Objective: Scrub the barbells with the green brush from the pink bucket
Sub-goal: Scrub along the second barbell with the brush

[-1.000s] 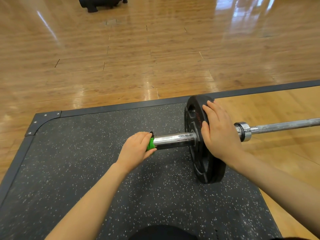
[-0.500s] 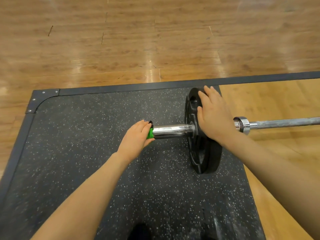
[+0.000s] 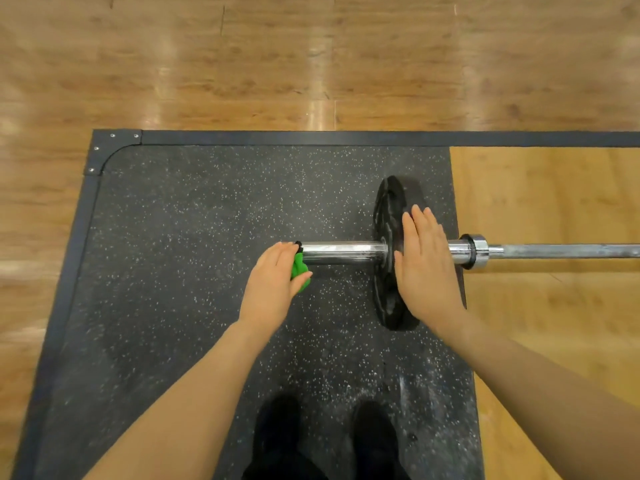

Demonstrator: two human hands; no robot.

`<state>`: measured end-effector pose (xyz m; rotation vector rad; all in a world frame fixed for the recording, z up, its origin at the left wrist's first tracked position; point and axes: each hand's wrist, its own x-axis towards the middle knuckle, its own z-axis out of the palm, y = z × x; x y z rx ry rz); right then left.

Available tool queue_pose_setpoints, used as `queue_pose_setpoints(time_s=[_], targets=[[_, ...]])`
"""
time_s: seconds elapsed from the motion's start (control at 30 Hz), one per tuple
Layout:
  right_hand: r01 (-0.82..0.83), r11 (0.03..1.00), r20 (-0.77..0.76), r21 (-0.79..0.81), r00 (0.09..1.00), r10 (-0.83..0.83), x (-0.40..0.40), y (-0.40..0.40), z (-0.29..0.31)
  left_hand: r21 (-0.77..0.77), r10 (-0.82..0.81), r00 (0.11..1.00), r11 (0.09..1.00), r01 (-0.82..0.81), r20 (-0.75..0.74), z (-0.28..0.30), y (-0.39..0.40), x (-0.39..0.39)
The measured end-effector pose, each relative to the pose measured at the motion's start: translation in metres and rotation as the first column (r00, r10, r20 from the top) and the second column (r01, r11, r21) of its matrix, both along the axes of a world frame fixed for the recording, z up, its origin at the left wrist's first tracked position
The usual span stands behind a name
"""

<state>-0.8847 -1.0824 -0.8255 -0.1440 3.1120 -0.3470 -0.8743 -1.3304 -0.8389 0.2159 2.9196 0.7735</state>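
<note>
A barbell lies across a speckled black rubber mat. Its chrome sleeve points left, and its long steel shaft runs off to the right. One black weight plate stands upright on the sleeve. My left hand grips the green brush and holds it against the sleeve's left end; most of the brush is hidden in my palm. With straight fingers, my right hand rests flat on the plate's rim. The pink bucket is out of view.
The mat has a dark metal border with a bolted corner at the far left. Glossy wooden flooring lies beyond it, and a lighter wood panel is under the shaft. My two dark shoes stand on the mat below my arms.
My view has tilted down and now looks more steeply at the mat, bringing my shoes into sight. Both hands keep their hold: left on the brush at the sleeve end, right on the plate.
</note>
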Motion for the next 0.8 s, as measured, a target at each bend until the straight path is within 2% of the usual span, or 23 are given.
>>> queue_pose_setpoints(time_s=[0.27, 0.37, 0.43, 0.53, 0.67, 0.8], targets=[[-0.072, 0.993, 0.079, 0.090, 0.995, 0.065, 0.091, 0.005, 0.005, 0.000, -0.001, 0.997, 1.000, 0.001, 0.078, 0.015, 0.009, 0.048], [-0.053, 0.994, 0.034, 0.097, 0.998, 0.050, 0.115, 0.005, 0.010, -0.008, 0.002, 0.995, 1.000, -0.001, 0.099, 0.004, 0.007, 0.060], [0.005, 0.997, -0.037, 0.083, 0.999, -0.002, 0.116, 0.004, 0.016, -0.019, -0.001, 0.994, 1.000, 0.003, 0.107, -0.004, 0.005, 0.069], [0.052, 0.998, -0.063, 0.018, 0.997, -0.051, 0.106, 0.002, 0.020, -0.038, -0.002, 0.993, 0.999, 0.006, 0.119, -0.014, 0.003, 0.083], [0.013, 1.000, -0.011, 0.018, 1.000, -0.013, 0.099, 0.003, 0.012, -0.058, -0.003, 0.992, 0.998, 0.011, 0.129, -0.020, 0.007, 0.099], [-0.057, 0.998, -0.048, -0.038, 0.997, 0.055, 0.111, 0.007, -0.003, -0.060, -0.045, 0.993, 0.997, 0.052, 0.106, -0.032, 0.017, 0.099]])
